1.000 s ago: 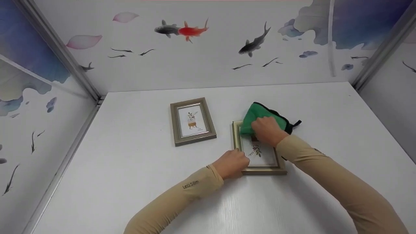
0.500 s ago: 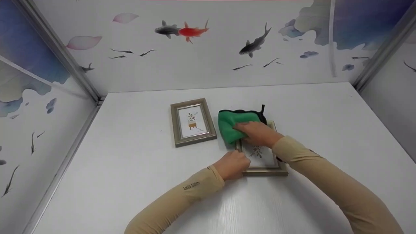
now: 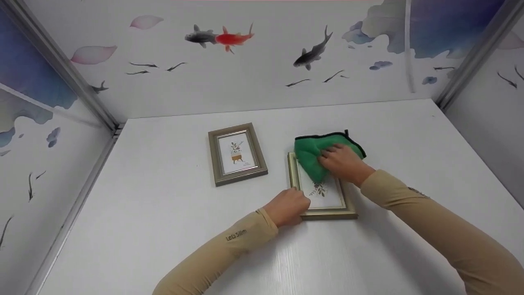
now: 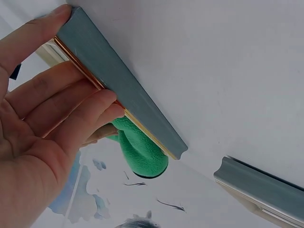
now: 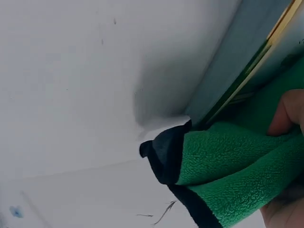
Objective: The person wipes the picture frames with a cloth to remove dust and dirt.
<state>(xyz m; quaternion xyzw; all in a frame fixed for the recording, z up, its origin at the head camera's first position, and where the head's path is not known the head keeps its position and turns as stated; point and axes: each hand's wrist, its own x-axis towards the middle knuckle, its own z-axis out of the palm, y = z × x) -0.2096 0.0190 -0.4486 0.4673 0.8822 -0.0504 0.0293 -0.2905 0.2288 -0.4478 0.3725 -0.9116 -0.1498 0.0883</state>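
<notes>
A person's left hand (image 3: 287, 207) grips a picture frame (image 3: 327, 203) by its near left corner while the right hand (image 3: 344, 164) clutches a green cloth (image 3: 310, 152) against the frame's far part. The left hand is closed on the frame's side: in the left wrist view its thumb presses the outer end of the edge and its bent fingers lie across the gilt inner lip. The right hand's fingers are bent into the cloth, bunching it; the right wrist view shows one finger dug into the folds and more of the hand below them. The cloth, edged with black trim (image 3: 321, 136), spreads to the left of the right hand and beyond it, covering the frame's upper portion; a printed sprig (image 3: 318, 189) shows between the two hands. The left forearm, in a tan left sleeve (image 3: 217, 248) with dark lettering (image 3: 236, 234), slants in from the lower left, knuckles up. The right forearm, in a matching right sleeve (image 3: 442, 229), reaches in from the lower right, its hand back upward and farther from the body than the left. A second frame (image 3: 238, 154) lies apart from both hands, beyond the left hand and to its left, on the white table (image 3: 163, 229). Past both hands rises a fish-painted wall (image 3: 245, 88).
</notes>
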